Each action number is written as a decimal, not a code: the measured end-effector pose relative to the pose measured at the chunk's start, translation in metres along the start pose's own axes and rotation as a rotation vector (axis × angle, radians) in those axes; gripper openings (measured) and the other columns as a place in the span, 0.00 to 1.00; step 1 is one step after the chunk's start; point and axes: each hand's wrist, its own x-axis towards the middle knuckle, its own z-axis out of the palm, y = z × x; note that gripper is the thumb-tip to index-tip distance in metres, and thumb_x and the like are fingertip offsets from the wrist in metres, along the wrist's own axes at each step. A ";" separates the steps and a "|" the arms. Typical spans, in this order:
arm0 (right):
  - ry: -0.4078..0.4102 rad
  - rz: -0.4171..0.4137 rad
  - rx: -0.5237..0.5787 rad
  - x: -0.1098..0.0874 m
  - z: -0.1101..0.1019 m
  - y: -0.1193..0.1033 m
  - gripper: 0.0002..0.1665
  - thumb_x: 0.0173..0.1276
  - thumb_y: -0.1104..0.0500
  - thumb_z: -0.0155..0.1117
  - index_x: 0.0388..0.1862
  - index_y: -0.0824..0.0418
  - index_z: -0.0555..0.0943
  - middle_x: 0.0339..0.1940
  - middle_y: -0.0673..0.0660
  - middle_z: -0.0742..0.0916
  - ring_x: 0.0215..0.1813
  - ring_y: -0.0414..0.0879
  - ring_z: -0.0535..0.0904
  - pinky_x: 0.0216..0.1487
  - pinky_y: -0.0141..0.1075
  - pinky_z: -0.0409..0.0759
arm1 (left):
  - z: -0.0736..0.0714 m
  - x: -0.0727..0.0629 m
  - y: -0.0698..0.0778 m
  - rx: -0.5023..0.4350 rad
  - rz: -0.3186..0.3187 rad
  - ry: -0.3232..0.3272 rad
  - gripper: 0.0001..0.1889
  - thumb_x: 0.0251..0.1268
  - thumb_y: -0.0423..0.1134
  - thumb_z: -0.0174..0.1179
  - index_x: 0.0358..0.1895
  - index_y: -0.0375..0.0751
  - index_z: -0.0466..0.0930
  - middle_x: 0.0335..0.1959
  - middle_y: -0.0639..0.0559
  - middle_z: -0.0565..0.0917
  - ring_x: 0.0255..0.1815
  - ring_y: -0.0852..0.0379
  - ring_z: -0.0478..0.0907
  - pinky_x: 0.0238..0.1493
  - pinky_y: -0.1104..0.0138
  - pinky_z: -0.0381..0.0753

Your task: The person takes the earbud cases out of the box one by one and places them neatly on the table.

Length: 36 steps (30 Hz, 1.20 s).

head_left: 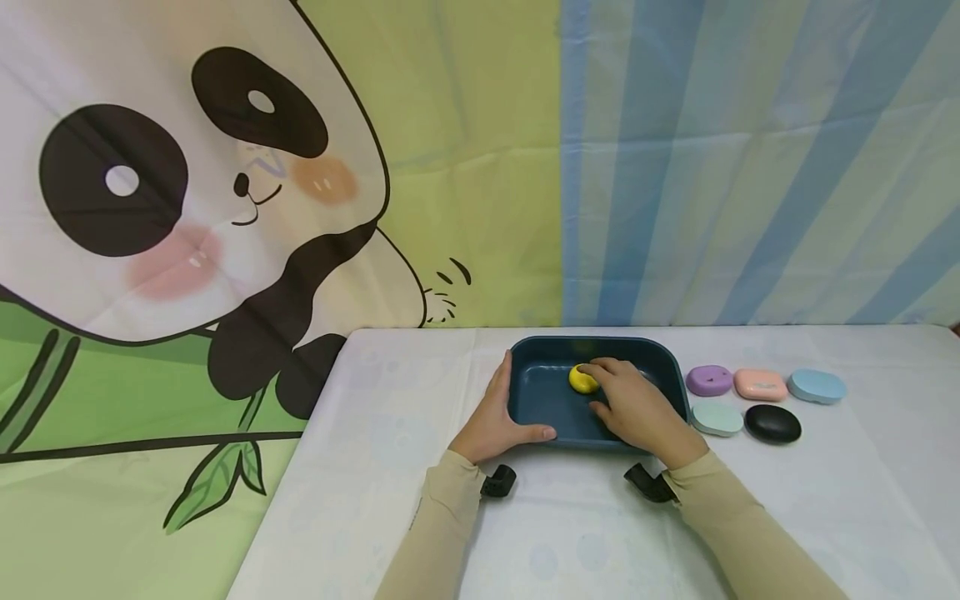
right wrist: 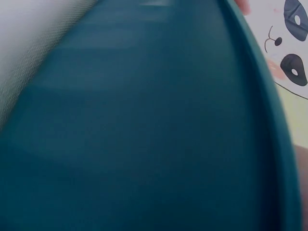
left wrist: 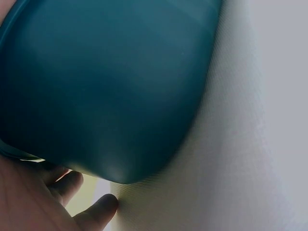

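Note:
A dark teal rectangular tray (head_left: 536, 392) with raised walls stands on the table. My left hand (head_left: 491, 425) holds its front left corner, the thumb on the front rim and the fingers along the left wall. In the left wrist view, fingers (left wrist: 98, 211) show beside the tray's outer wall (left wrist: 110, 86). A small shiny yellow rounded object (head_left: 581, 381) lies on the tray floor. My right hand (head_left: 637, 408) reaches over the tray, fingertips touching the yellow object's top and the thumb slightly apart from it. The tray wall (right wrist: 144, 120) fills most of the right wrist view.
Small rounded cases lie right of the tray: purple (head_left: 708, 381), pink (head_left: 761, 385), light blue (head_left: 817, 386), mint (head_left: 716, 418) and black (head_left: 772, 423). The mint one is close beside the tray wall. A white cloth (head_left: 585, 542) covers the table; a printed panda curtain (head_left: 480, 208) hangs behind.

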 end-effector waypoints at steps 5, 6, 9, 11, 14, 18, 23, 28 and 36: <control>-0.028 -0.017 0.001 0.005 0.006 0.000 0.34 0.63 0.64 0.74 0.68 0.67 0.75 0.65 0.70 0.77 0.65 0.66 0.72 0.62 0.59 0.74 | 0.000 0.000 0.000 0.004 0.000 -0.001 0.69 0.50 0.57 0.77 0.82 0.55 0.27 0.83 0.59 0.37 0.82 0.54 0.37 0.76 0.46 0.52; -0.032 -0.024 0.000 0.006 0.007 0.000 0.34 0.63 0.65 0.74 0.68 0.67 0.75 0.66 0.70 0.77 0.66 0.66 0.72 0.62 0.59 0.74 | 0.000 0.000 0.000 0.005 0.001 -0.001 0.69 0.50 0.57 0.77 0.82 0.56 0.27 0.83 0.59 0.37 0.82 0.54 0.37 0.76 0.46 0.52; -0.045 -0.042 0.001 0.009 0.009 0.001 0.34 0.63 0.66 0.74 0.68 0.67 0.75 0.68 0.70 0.75 0.67 0.67 0.71 0.63 0.61 0.73 | 0.000 0.000 -0.001 0.009 -0.001 0.000 0.69 0.50 0.59 0.77 0.82 0.60 0.26 0.83 0.59 0.36 0.82 0.54 0.37 0.76 0.46 0.52; -0.056 -0.046 0.005 0.011 0.010 0.001 0.33 0.63 0.67 0.73 0.67 0.66 0.76 0.69 0.71 0.74 0.69 0.67 0.70 0.63 0.62 0.72 | 0.000 0.000 -0.001 0.009 0.001 0.000 0.69 0.49 0.60 0.77 0.82 0.61 0.26 0.83 0.59 0.36 0.82 0.54 0.37 0.76 0.46 0.52; -0.067 -0.056 -0.005 0.012 0.012 0.001 0.31 0.62 0.68 0.73 0.65 0.65 0.79 0.70 0.71 0.74 0.69 0.68 0.69 0.65 0.62 0.70 | 0.000 0.000 -0.002 0.006 0.005 -0.002 0.70 0.48 0.63 0.76 0.81 0.62 0.26 0.82 0.60 0.36 0.82 0.54 0.37 0.76 0.46 0.53; -0.041 -0.082 -0.050 0.013 0.015 0.002 0.29 0.60 0.70 0.74 0.62 0.63 0.82 0.66 0.71 0.76 0.65 0.68 0.71 0.63 0.61 0.73 | 0.000 0.000 -0.003 0.007 0.007 0.000 0.70 0.47 0.65 0.76 0.81 0.62 0.26 0.82 0.60 0.37 0.82 0.54 0.37 0.76 0.46 0.53; 0.004 -0.086 -0.061 0.013 0.017 0.003 0.27 0.60 0.74 0.72 0.59 0.62 0.82 0.56 0.69 0.78 0.55 0.64 0.75 0.54 0.57 0.79 | -0.001 0.000 -0.003 0.008 0.010 -0.002 0.71 0.46 0.68 0.75 0.82 0.58 0.27 0.82 0.60 0.36 0.82 0.55 0.36 0.76 0.46 0.53; -0.001 -0.024 -0.025 0.013 0.018 0.004 0.22 0.65 0.74 0.66 0.57 0.60 0.83 0.45 0.64 0.77 0.43 0.57 0.74 0.43 0.51 0.81 | -0.001 -0.001 -0.002 0.006 0.007 -0.005 0.71 0.47 0.66 0.75 0.82 0.57 0.27 0.82 0.61 0.36 0.82 0.55 0.36 0.76 0.46 0.52; -0.046 0.022 -0.020 0.015 0.018 0.007 0.24 0.63 0.70 0.72 0.58 0.60 0.82 0.53 0.67 0.80 0.48 0.61 0.76 0.50 0.55 0.81 | -0.001 -0.002 0.000 0.006 0.012 -0.006 0.72 0.44 0.71 0.73 0.82 0.56 0.27 0.83 0.60 0.36 0.82 0.54 0.36 0.76 0.46 0.52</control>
